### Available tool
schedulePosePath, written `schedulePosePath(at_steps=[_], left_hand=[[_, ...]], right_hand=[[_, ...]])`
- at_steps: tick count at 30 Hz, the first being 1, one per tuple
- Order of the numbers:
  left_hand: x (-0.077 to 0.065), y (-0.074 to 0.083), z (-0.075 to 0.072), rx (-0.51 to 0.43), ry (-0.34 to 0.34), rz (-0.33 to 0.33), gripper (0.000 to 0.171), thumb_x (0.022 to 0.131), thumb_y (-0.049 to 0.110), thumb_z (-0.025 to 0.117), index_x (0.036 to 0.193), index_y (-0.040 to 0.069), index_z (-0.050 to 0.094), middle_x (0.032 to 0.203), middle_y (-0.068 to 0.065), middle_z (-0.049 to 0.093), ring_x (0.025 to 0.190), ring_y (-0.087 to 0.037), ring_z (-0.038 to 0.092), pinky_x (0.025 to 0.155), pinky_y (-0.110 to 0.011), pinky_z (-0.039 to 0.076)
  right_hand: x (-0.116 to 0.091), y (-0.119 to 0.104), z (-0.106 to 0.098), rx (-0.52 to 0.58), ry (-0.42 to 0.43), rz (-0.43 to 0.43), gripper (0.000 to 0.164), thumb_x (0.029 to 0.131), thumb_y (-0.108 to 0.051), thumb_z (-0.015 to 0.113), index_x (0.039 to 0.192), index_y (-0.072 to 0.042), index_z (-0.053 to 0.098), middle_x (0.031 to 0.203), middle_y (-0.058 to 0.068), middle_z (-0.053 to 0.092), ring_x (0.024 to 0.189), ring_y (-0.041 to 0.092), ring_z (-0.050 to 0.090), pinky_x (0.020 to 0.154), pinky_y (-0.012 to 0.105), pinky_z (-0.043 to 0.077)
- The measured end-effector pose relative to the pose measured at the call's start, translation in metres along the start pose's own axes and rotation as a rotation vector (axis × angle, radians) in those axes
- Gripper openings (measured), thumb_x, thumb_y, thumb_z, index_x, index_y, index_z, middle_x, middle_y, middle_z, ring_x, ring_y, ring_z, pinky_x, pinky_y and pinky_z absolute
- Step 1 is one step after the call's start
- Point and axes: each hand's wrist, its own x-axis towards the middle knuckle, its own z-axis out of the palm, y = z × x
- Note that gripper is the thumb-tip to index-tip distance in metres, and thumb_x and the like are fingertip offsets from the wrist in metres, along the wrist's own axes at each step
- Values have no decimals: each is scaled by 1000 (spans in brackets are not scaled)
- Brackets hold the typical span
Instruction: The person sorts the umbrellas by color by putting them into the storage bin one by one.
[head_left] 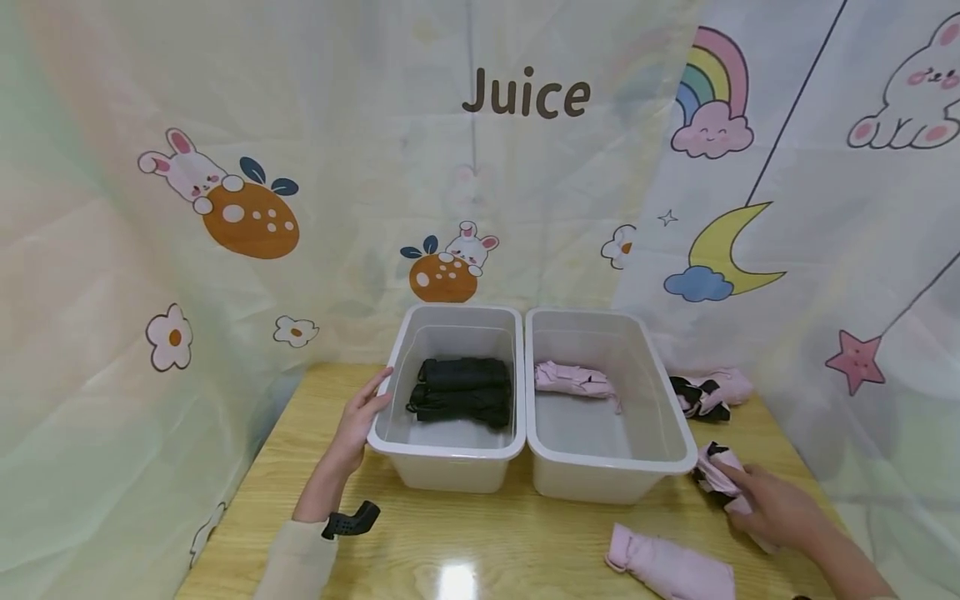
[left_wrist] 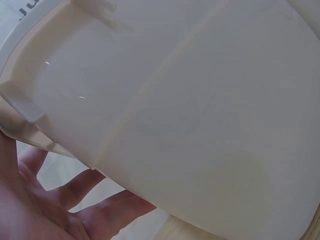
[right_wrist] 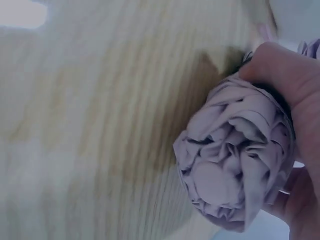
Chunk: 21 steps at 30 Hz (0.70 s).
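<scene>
At far left, a pale curtain (head_left: 232,300) printed with flowers and a rabbit hugging an orange fruit. Next, over the left side of a wooden table (head_left: 405,550), a left hand (head_left: 351,427) in a cream sleeve, with a black band (head_left: 352,521) at the wrist. Grip spread and resting against the outer left wall and rim of the left bin (head_left: 450,475), white and deep. Inside it, two black bundles (head_left: 461,392) of folded fabric, one behind the other, touching. Above, on the curtain, the word "Juice".

Close beside, towards the table's back edge, the right bin (head_left: 592,479), also white, with one pink bundle (head_left: 576,381) lying by its left wall. Further right, at the table's front edge, a loose bundle (head_left: 675,567), also pink. Near the table's back right corner, behind the right bin, some pink-and-black fabric (head_left: 727,386).

Just right of the right bin's front corner, a held bundle (right_wrist: 227,160), pink with black patches, in the right hand (head_left: 776,508). Grip curled round it, thumb on top; resting on the table or lifted slightly, impossible to tell. At far right, more curtain, with a pink star.
</scene>
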Motion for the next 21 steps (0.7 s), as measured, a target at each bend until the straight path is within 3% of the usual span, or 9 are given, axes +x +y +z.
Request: schedulePosePath(at_steps=[5,8,11,15,21], left_hand=[[0,1,2,1,-4,9,51,103,18,48,152,15,35,153,-18,30,129,-40,40,95,-54,41],[-1,2,2,-2,0,-9,51,102,19,49,152,15,35,152,-18,31,128,-40,41,94,-52,43],[0,2,2,-6,-4,-18,52,102,19,49,152,16,34,151,-18,33,127,-41,42,93,-51,44],[2,3,3,-7,-18,-16,51,103,19,48,153,17,33,152,-17,31,128,-40,40,96,-53,41],[0,4,5,7,-18,-31,51,104,19,45,153,16,31,155,-16,25,131,-37,36,97,-51,39]], right_hand=[[5,6,-4,100,92,16,77,71,-32,84,136,-2,54,104,15,59,73,18,50,56,36,43],[7,11,-14,185,203,-54,75,71,-22,85,133,7,54,103,18,60,73,15,49,55,30,42],[5,13,-36,280,288,-117,74,72,-12,85,132,13,50,105,21,60,73,9,50,55,27,44],[4,4,-79,344,363,-156,71,73,-4,82,133,12,49,100,18,57,66,4,50,49,27,43],[15,-22,-139,206,450,-193,61,69,-6,85,124,1,60,96,11,59,66,9,49,49,26,42]])
